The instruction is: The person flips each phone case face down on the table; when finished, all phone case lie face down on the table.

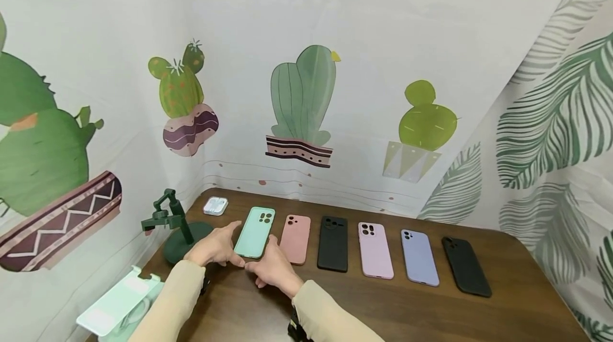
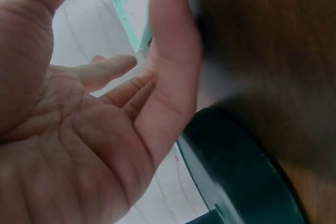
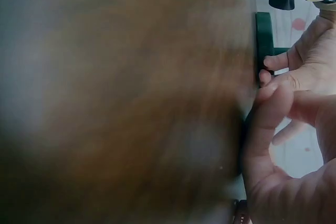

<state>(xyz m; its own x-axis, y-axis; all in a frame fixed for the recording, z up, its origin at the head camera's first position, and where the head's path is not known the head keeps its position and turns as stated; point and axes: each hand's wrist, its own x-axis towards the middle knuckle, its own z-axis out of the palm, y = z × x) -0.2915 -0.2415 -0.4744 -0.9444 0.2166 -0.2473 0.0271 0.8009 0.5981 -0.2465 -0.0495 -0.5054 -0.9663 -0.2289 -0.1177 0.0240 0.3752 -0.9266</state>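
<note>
A mint-green phone case (image 1: 255, 232) lies flat on the brown table, camera cutouts toward the back. My left hand (image 1: 217, 246) is at its left edge, fingers spread and loosely bent. Around its lower right corner is my right hand (image 1: 274, 267), and the two thumbs come close together at the near end. In the left wrist view, the fingers of the left hand (image 2: 105, 114) are beside the case's rim (image 2: 137, 38); whether they touch it is unclear. The right wrist view shows the right hand (image 3: 289, 192) low at the table edge, with no case visible in it.
Rightward runs a row of phone cases: pink (image 1: 295, 240), black (image 1: 332, 243), light pink (image 1: 375, 250), lavender (image 1: 419, 257) and dark (image 1: 466, 266). At left are a dark green stand (image 1: 179, 241), a mint stand (image 1: 119, 302) and a small white box (image 1: 215, 206). A cactus-print cloth (image 1: 364, 118) hangs behind.
</note>
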